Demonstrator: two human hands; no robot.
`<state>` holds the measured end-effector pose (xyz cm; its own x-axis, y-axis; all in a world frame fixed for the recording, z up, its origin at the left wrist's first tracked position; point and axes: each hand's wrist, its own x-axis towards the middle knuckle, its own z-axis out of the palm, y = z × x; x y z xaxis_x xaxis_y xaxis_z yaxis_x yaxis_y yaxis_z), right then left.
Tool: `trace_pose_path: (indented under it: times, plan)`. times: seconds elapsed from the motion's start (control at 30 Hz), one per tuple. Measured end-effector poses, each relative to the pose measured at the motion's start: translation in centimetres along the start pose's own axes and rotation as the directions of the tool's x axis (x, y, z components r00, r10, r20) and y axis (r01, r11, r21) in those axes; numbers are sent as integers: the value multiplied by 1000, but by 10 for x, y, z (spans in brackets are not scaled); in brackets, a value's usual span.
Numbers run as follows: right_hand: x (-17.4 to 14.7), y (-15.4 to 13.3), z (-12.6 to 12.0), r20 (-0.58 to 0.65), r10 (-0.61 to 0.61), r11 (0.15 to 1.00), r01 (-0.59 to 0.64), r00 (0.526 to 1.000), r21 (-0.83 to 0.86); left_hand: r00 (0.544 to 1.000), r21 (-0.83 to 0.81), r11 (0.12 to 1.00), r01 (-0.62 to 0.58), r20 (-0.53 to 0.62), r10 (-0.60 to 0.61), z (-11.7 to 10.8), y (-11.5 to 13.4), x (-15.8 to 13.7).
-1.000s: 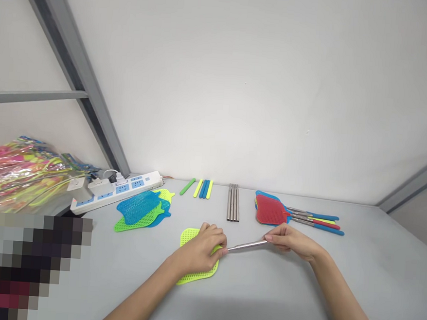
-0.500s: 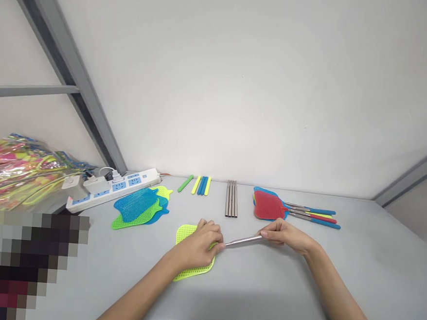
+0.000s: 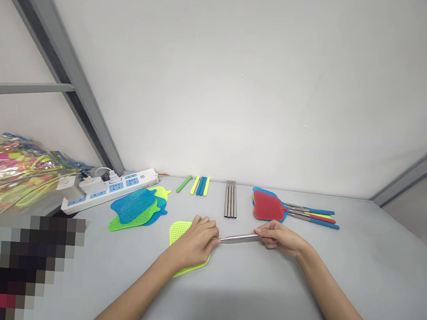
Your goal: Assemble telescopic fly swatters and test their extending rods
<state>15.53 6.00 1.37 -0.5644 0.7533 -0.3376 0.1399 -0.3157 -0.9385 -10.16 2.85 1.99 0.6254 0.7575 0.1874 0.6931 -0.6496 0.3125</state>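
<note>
My left hand (image 3: 196,241) is closed over the neck end of a yellow fly swatter head (image 3: 180,230), covering part of its mesh. From its fingertips a thin metal rod (image 3: 239,237) runs rightward. The rod's other end is pinched in my right hand (image 3: 279,237), between thumb and fingers. Where rod and swatter head meet is hidden under the left fingers. Behind the right hand lies a stack of whole fly swatters (image 3: 268,206), red on top, with metal rods and coloured grips.
Several metal tubes (image 3: 231,200) lie side by side near the wall. Left of them are coloured grip sleeves (image 3: 203,186), including a green one (image 3: 184,184). Loose swatter heads (image 3: 133,207) overlap beside a power strip (image 3: 116,187). Plastic-wrapped goods (image 3: 18,171) are piled at far left.
Both hands have shifted slightly left, carrying the yellow swatter head and the rod with them. The grip of each hand looks the same.
</note>
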Motion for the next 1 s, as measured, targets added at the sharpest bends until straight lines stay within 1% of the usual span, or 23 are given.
trace_pose_path:
  times: [0.1,0.23,0.57,0.67,0.77,0.83,0.9,0.93,0.97,1.0]
  plan:
    - [2,3,1,1,32,995,-31,1000,97,1000,48,999,-1,-23,3,-3,2,1]
    - [4,7,3,28,69,985,-72,997,155,999,70,997,-24,-20,25,-4,3,0]
    - [6,9,5,60,67,979,-77,996,191,999,124,991,-42,-17,44,-5,4,1]
    - [4,7,4,42,75,982,-81,996,173,999,107,993,-41,-29,44,-6,4,1]
    - [2,5,0,31,88,986,-92,996,142,997,49,998,-44,-59,46,-7,3,1]
    - [0,3,-4,17,89,988,-90,996,129,992,9,999,-49,-119,49,-7,1,2]
    - [-2,2,-8,-12,75,990,-73,997,118,971,-6,1000,-5,-237,3,-7,-4,4]
    - [-3,1,-11,-31,65,991,-61,997,116,948,-14,999,49,-313,-51,-7,-7,6]
    - [-4,1,-13,-51,52,992,-46,997,118,912,-36,992,121,-391,-125,-6,-10,7]
    - [-5,1,-15,-69,38,992,-30,997,121,861,-83,976,202,-461,-217,-6,-13,9]
